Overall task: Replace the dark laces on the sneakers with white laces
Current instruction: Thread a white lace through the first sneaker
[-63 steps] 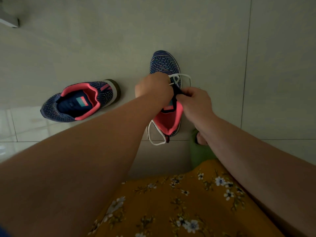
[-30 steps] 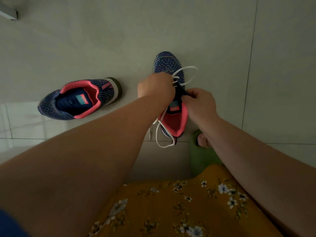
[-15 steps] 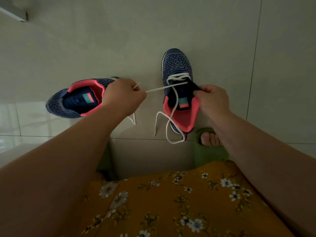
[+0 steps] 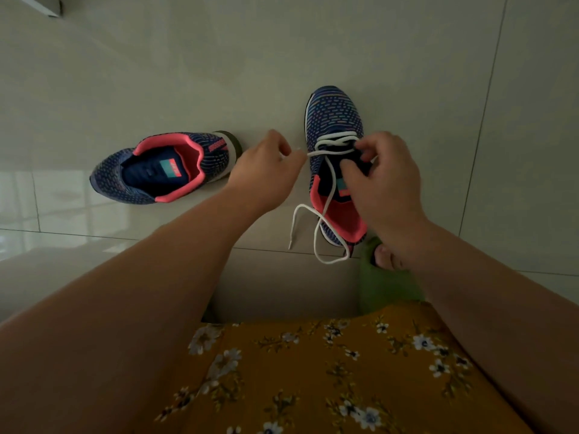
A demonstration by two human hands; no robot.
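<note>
Sneaker number one [image 4: 163, 167] lies at centre left of the frame on the tiled floor [image 4: 125, 73], tipped on its side with its pink lining showing and no lace of either colour visible in it. To its right, near the middle, the left hand [image 4: 266, 170] has its grip closed on one run of the white lace [image 4: 326, 195], fingers pinching it so it stretches taut across to the eyelets. Right of centre, the second sneaker [image 4: 335, 120] stands upright, toe toward the top of the frame, with the white lace crossed through its lowest eyelets and the loose end trailing in a loop over the heel onto the floor. The right hand [image 4: 385, 180] grips the dark tongue, thumb and fingers curled round it. Lower right, toes show in a green slipper [image 4: 385, 283].

Judging from this, lacing of the second sneaker has only begun. The next move probably calls for feeding the taut end into the following eyelet while the tongue is kept steady, then evening both ends.
</note>
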